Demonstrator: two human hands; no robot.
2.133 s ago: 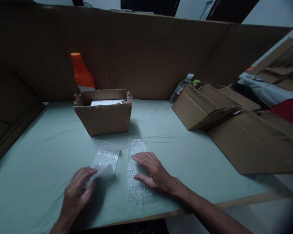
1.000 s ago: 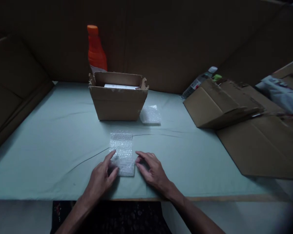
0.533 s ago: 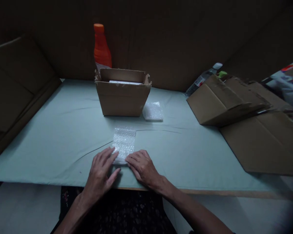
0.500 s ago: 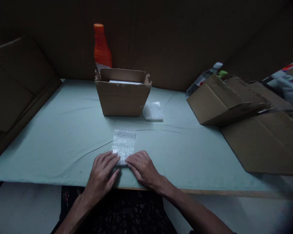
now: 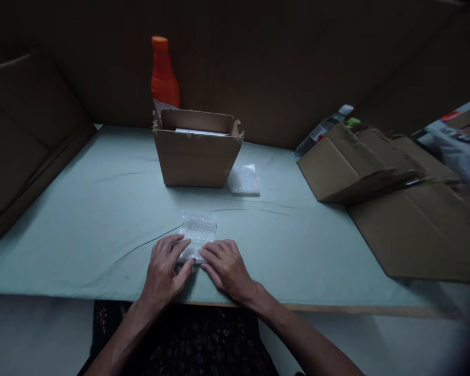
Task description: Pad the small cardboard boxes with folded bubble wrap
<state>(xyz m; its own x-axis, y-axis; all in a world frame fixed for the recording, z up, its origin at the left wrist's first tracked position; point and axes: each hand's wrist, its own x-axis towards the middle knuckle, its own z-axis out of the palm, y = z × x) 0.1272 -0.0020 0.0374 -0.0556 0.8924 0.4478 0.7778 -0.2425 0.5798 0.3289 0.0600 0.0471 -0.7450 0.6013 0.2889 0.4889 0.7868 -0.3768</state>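
Note:
A clear sheet of bubble wrap (image 5: 199,227) lies on the cloth-covered table in front of me, its near end between my two hands. My left hand (image 5: 166,267) has its fingers bent over the near left part of the wrap, with the thumb at the near edge. The fingers of my right hand (image 5: 226,266) are closed on the near right corner. Whether anything is inside the wrap is hard to make out. Beyond it, a second bubble wrap piece (image 5: 244,179) lies beside an open cardboard box (image 5: 198,159) that holds something white and flat (image 5: 200,132).
An orange bottle (image 5: 165,81) stands behind the box. To the right are cut cardboard boxes (image 5: 419,230) with a clear plastic bottle (image 5: 321,131) leaning behind them. A cardboard panel (image 5: 19,141) rises at the left. Pale green cloth (image 5: 297,250) covers the table.
My left thumb has moved up to the near edge of the bubble wrap, and its fingers have shifted slightly. The far end of the wrap now lies a little closer to me.

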